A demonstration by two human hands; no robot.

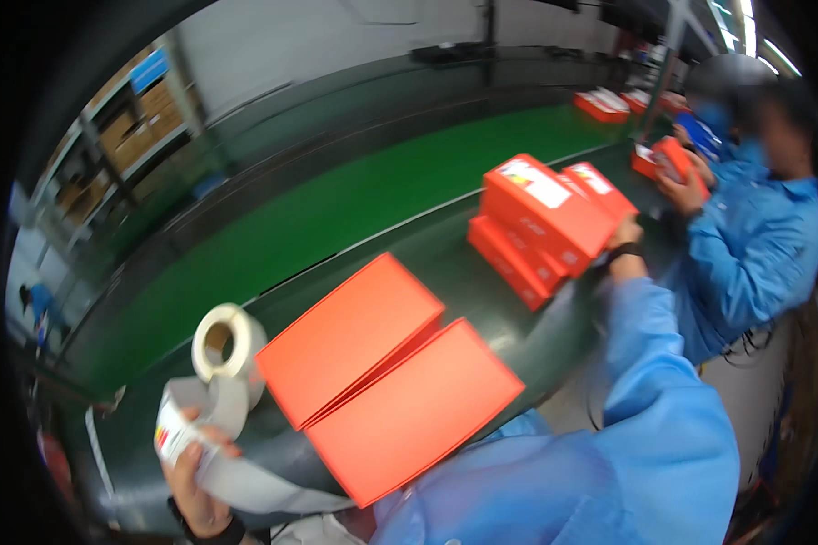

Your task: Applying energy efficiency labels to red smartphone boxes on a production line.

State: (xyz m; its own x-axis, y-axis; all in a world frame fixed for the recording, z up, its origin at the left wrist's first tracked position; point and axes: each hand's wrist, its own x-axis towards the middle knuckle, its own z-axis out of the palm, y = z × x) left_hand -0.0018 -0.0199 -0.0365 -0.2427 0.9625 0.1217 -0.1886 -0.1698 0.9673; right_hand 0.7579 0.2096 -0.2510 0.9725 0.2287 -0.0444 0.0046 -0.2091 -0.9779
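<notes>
My left hand is closed on a loose strip of labels, pale backing paper with a white label bearing coloured marks. The strip curls beside a thick label roll, and its tail hangs toward my body. On the right, my right hand grips the near end of a red box at a small stack; its fingers are partly hidden. White labels show on top boxes there. Between my hands lie two plain red boxes, side by side and touching.
A dark green work surface carries these things, with a bright green belt beyond it. At the right, a person in blue holds a red box. More red boxes sit farther along. Shelves with cartons stand far left.
</notes>
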